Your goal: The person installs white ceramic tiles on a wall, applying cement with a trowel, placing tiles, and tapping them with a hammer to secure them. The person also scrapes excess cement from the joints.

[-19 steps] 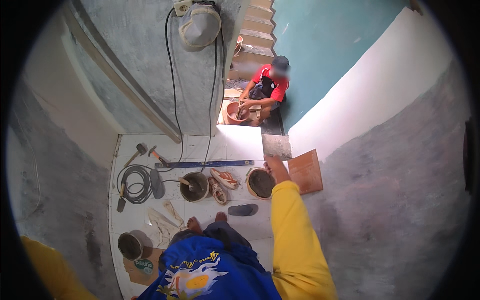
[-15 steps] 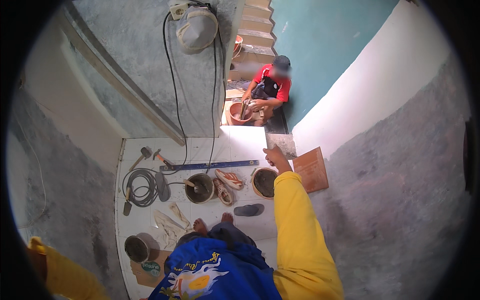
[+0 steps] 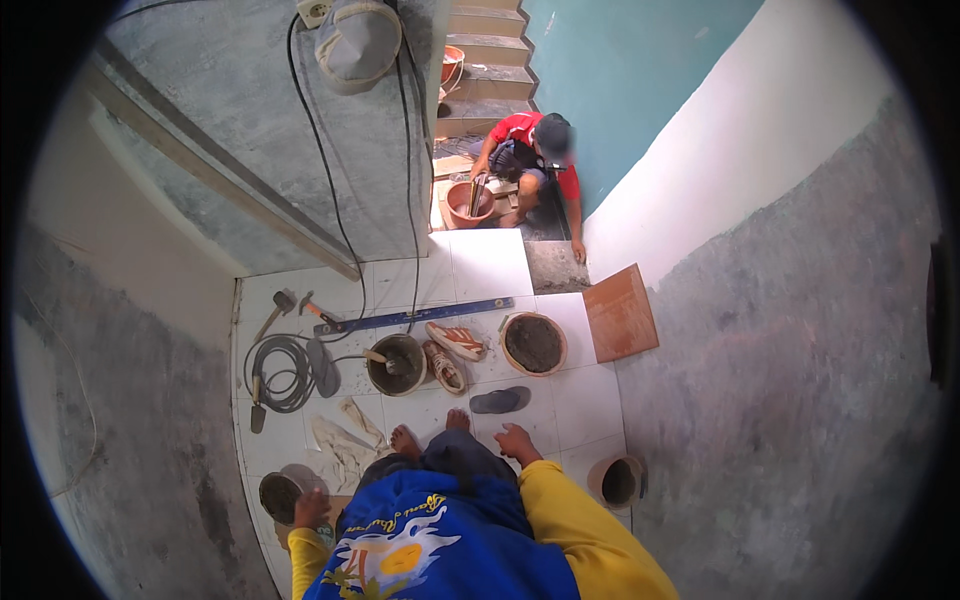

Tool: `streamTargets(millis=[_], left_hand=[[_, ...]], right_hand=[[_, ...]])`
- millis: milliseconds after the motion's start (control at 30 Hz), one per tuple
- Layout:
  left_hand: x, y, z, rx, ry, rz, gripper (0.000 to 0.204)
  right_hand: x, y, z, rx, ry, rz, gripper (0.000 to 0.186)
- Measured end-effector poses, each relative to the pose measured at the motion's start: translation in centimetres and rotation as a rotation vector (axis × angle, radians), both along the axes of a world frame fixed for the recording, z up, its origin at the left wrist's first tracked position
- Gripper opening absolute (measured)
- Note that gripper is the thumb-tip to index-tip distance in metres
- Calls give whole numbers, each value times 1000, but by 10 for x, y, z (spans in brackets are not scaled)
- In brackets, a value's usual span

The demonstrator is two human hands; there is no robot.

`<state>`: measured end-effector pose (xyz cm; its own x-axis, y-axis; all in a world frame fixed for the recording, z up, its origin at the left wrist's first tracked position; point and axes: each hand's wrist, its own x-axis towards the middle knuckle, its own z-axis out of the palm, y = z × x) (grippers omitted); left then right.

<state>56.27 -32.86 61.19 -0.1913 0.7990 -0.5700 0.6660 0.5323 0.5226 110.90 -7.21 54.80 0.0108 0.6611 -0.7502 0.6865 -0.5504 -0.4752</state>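
My right hand [image 3: 516, 443] hangs over the white tiles, fingers loosely apart and nothing seen in it, just below a dark grey sandal [image 3: 500, 400]. Low on the left, beside a small bucket of grey mortar [image 3: 279, 497], is my left hand [image 3: 312, 508]; its fingers look loose and it holds nothing visible. A trowel [image 3: 378, 357] rests in a larger mortar bucket [image 3: 408, 378] ahead of my bare feet. Next to that bucket lies a pair of orange and white shoes [image 3: 455, 340]. Another mortar-filled bucket [image 3: 533, 343] stands farther right.
A blue spirit level [image 3: 430, 314] crosses the floor. Left are a coiled hose [image 3: 280, 375], a mallet [image 3: 275, 312], a hammer [image 3: 318, 312] and a pale cloth [image 3: 345, 450]. A brown tile [image 3: 621, 312] leans right, above a bucket [image 3: 616, 481]. A person [image 3: 535, 165] crouches by the stairs.
My right hand has come back from its outstretched pose toward my body, and my left hand has moved in beside the small bucket. The crouching person now reaches down to the threshold.
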Motion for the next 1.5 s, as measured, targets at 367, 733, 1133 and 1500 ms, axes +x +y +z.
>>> streamTargets(millis=[367, 733, 1133, 1500], left_hand=[[10, -30, -59, -96, -389, 475, 33], [-16, 56, -16, -77, -548, 905, 44], [34, -58, -55, -59, -265, 165, 38], [18, -42, -48, -48, 69, -148, 30]], right_hand=[[63, -48, -12, -84, 143, -572, 78], [-23, 275, 138, 305, 302, -312, 102], [-110, 244, 119, 527, -101, 338, 64], [-22, 25, -25, 83, -72, 25, 64]])
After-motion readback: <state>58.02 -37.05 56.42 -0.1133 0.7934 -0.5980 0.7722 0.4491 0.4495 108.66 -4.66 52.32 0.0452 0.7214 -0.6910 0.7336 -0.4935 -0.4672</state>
